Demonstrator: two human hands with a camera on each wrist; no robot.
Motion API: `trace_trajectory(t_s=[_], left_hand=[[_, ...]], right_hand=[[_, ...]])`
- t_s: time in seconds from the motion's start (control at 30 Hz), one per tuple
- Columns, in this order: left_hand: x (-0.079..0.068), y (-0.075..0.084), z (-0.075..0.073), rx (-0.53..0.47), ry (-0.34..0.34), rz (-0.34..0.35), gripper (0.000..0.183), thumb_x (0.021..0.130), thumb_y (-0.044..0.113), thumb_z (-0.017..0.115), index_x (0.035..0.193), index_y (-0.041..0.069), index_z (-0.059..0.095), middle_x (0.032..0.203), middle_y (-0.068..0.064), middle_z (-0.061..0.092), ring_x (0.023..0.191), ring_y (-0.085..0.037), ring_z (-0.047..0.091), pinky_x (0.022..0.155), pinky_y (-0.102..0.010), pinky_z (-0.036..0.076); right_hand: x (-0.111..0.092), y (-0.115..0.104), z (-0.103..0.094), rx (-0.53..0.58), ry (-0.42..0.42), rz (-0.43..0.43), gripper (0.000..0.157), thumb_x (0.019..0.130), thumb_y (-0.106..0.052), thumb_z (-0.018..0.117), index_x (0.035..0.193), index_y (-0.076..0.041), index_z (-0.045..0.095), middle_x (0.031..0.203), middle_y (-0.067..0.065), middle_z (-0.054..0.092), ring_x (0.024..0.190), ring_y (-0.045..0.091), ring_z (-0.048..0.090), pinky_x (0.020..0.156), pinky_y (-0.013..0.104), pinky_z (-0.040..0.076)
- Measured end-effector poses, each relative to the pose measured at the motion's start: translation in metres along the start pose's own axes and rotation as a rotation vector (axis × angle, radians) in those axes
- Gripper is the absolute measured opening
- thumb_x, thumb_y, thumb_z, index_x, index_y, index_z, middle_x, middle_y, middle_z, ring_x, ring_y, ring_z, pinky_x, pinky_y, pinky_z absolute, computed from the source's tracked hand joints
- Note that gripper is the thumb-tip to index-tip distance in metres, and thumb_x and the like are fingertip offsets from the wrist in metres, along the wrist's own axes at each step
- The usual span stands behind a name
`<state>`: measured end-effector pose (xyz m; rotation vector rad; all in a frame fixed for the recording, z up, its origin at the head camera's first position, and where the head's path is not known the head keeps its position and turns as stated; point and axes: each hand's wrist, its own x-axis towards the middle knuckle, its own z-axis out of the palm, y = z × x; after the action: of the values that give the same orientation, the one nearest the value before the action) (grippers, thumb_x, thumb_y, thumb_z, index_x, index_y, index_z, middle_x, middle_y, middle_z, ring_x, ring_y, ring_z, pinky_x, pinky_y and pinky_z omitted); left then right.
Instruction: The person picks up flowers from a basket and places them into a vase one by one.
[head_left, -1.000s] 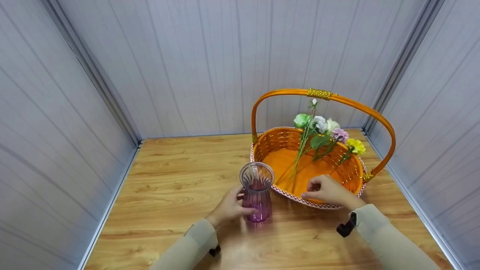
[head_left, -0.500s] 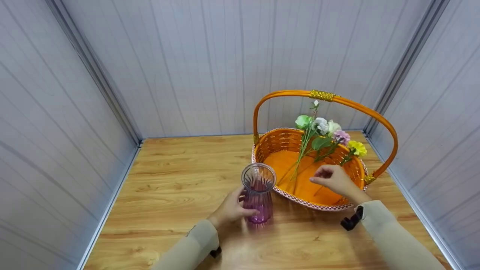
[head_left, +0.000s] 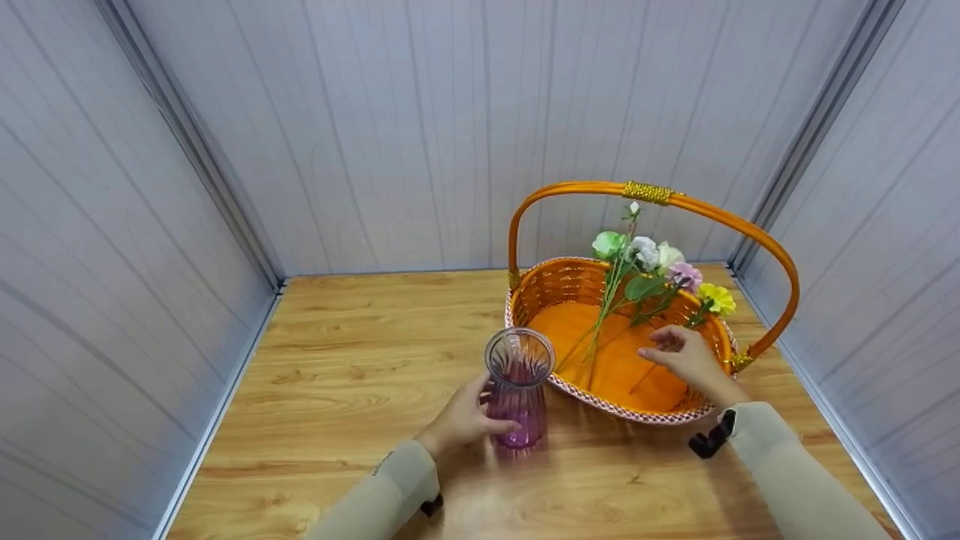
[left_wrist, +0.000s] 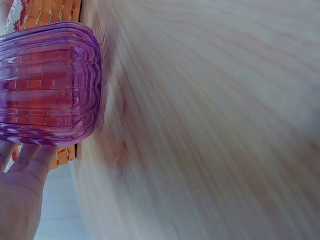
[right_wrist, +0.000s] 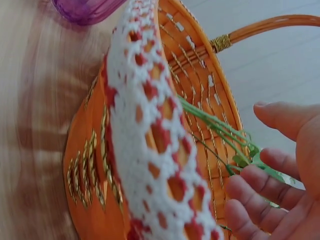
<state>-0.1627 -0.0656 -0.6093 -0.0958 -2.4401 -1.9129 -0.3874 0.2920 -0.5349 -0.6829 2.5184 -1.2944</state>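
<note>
1. The ribbed purple vase (head_left: 523, 412) is stood upright on the wooden surface (head_left: 360, 360), just beside the near left rim of the orange basket (head_left: 559, 319); whether the two touch cannot be told.
2. Of the hands, the left hand (head_left: 465, 416) is wrapped round the vase low on its body, thumb laid across the front and fingers passed behind, apparently to steady it.
3. Nothing is held by the right hand (head_left: 688, 360): it is poised over the right part of the basket, thumb spread well apart from loosely bent fingers.
4. Flower stems (head_left: 602, 311) are crossed inside the basket, with blooms leaned over its far rim; the yellow flower (head_left: 717, 299) and the pink flower (head_left: 685, 275) are placed near the right hand.
5. The step in hand is judged to be a reach for a flower; which one is meant cannot be told. No flower is seen in the vase.
6. For the next move, one stem would need to be pinched and drawn free without its neighbours being dragged along, and the arched handle (head_left: 793, 281) avoided.
</note>
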Motion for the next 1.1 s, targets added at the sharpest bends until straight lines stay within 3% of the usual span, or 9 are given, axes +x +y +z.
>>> trace_trajectory(t_s=[0.13,0.37,0.5,0.67,0.8,0.97,1.1], left_hand=[[0.000,0.002,0.000,0.011,0.000,0.005,0.093,0.080,0.020,0.097,0.160,0.028,0.049,0.154,-0.005,0.061,0.143,-0.034,0.057,0.122,-0.058,0.050],[-0.001,0.002,0.000,0.006,-0.006,0.000,0.093,0.081,0.018,0.097,0.160,0.026,0.049,0.152,-0.007,0.061,0.141,-0.034,0.059,0.120,-0.055,0.053],[0.000,0.001,-0.001,0.029,0.002,0.015,0.091,0.081,0.020,0.097,0.159,0.024,0.050,0.151,-0.007,0.062,0.140,-0.034,0.059,0.121,-0.056,0.052],[0.000,0.001,-0.001,0.023,0.002,0.012,0.092,0.081,0.020,0.097,0.159,0.024,0.049,0.151,-0.008,0.061,0.140,-0.034,0.059,0.119,-0.056,0.053],[0.000,0.001,-0.001,0.010,0.002,0.006,0.094,0.080,0.018,0.097,0.160,0.025,0.049,0.151,-0.009,0.061,0.140,-0.035,0.059,0.119,-0.057,0.054],[0.000,0.000,-0.001,0.015,0.006,-0.003,0.095,0.080,0.017,0.097,0.161,0.027,0.048,0.151,-0.009,0.061,0.140,-0.034,0.059,0.119,-0.056,0.054],[-0.001,0.000,-0.002,0.025,0.006,-0.003,0.097,0.080,0.018,0.097,0.162,0.026,0.047,0.152,-0.009,0.061,0.142,-0.034,0.058,0.119,-0.056,0.053]], right_hand=[[0.002,0.006,-0.001,-0.047,-0.001,0.025,0.054,0.099,-0.030,0.082,0.134,0.007,0.063,0.128,0.029,0.068,0.112,0.033,0.066,0.082,0.022,0.057],[0.004,0.011,-0.001,-0.091,-0.023,0.083,0.063,0.100,-0.028,0.080,0.143,0.010,0.055,0.142,0.037,0.060,0.129,0.048,0.059,0.108,0.058,0.054],[0.005,0.013,-0.001,-0.135,-0.026,0.102,0.064,0.099,-0.028,0.080,0.143,0.010,0.055,0.136,0.036,0.062,0.123,0.048,0.061,0.101,0.054,0.056],[0.008,0.013,-0.002,-0.174,-0.027,0.122,0.064,0.097,-0.028,0.082,0.142,0.010,0.056,0.115,0.024,0.065,0.100,0.034,0.061,0.080,0.037,0.052],[0.009,0.013,-0.003,-0.185,-0.042,0.139,0.065,0.098,-0.027,0.081,0.143,0.011,0.054,0.109,0.021,0.065,0.091,0.028,0.060,0.071,0.032,0.049],[0.012,0.015,-0.004,-0.210,-0.050,0.154,0.067,0.099,-0.026,0.079,0.147,0.012,0.052,0.118,0.029,0.066,0.098,0.035,0.063,0.077,0.038,0.054],[0.013,0.018,-0.005,-0.205,-0.052,0.158,0.065,0.101,-0.020,0.074,0.148,0.016,0.050,0.133,0.040,0.060,0.116,0.051,0.062,0.094,0.055,0.059]])
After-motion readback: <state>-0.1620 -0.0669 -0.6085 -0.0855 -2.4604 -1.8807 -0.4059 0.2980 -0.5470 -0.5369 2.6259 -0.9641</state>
